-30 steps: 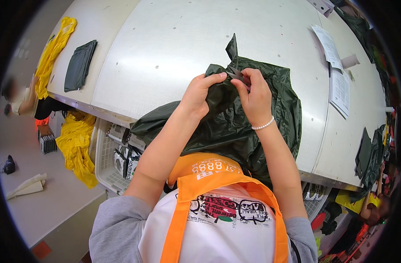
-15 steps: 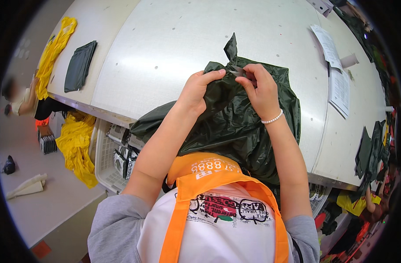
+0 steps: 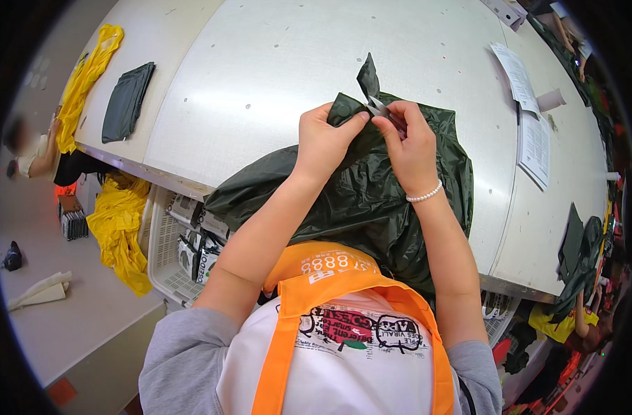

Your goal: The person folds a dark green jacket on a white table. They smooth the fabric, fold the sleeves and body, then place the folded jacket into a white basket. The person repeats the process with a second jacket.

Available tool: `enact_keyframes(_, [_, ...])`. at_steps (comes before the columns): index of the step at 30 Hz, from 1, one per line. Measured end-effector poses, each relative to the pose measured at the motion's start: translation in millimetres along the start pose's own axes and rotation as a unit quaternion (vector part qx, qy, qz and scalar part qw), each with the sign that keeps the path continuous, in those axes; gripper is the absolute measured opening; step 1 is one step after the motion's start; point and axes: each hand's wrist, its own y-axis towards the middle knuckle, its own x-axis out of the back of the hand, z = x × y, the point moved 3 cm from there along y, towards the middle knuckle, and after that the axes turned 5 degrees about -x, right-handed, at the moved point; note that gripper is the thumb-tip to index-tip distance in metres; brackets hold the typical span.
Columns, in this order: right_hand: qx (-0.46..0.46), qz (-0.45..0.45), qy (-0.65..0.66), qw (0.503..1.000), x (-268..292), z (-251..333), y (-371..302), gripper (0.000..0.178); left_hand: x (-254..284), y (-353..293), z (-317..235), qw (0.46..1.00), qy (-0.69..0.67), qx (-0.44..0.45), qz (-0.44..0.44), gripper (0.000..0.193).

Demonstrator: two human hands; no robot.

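A dark green, shiny waterproof garment lies bunched over the table edge in front of me and down toward my apron. My left hand pinches its edge between thumb and fingers, with a round snap button showing on the flap. In my right hand, which has a white bead bracelet at the wrist, is a pair of small metal thread snips. The blades point up and left at the garment's edge, close to my left thumb. A narrow dark green strip stands up just beyond the blades. Whether they touch the cloth I cannot tell.
The pale table carries a folded dark green stack, a yellow garment, and paper sheets beside a roll. A white basket with packages sits below the left edge. Other people work at both sides.
My left hand has turned and shifted slightly, so the garment's edge stands up and its snap button shows. The snips' blades have moved slightly upward and now point more upward.
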Motion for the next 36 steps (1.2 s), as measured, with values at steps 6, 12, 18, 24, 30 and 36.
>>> enact_keyframes(6, [0.013,-0.005,-0.054,0.998,4.7,2.1,-0.3,0.028,-5.0,-2.6,-3.0,0.998,0.037,-0.050,-0.012,0.011])
enact_keyframes(12, [-0.020,-0.015,0.032,0.999,5.6,0.7,-3.7,0.024,-5.1,-3.1,-2.2,0.999,0.037,-0.038,-0.006,0.008])
enact_keyframes(18, [-0.004,-0.025,-0.005,1.000,4.2,-3.9,-4.2,0.023,-7.1,-4.1,-2.1,0.986,0.140,-0.093,-0.012,0.008])
enact_keyframes(24, [-0.030,-0.021,-0.013,0.999,14.9,-7.7,-3.6,0.024,-12.2,-4.3,-3.7,0.949,0.250,-0.188,-0.031,0.010])
enact_keyframes(30, [-0.067,0.007,0.032,0.997,19.1,-23.4,0.2,0.024,-24.8,-0.6,-1.2,0.924,0.319,-0.207,-0.026,0.013])
enact_keyframes(36, [-0.196,-0.099,-0.028,0.975,55.8,-117.3,7.4,0.046,32.8,55.6,24.2,0.866,0.429,-0.228,-0.122,0.051])
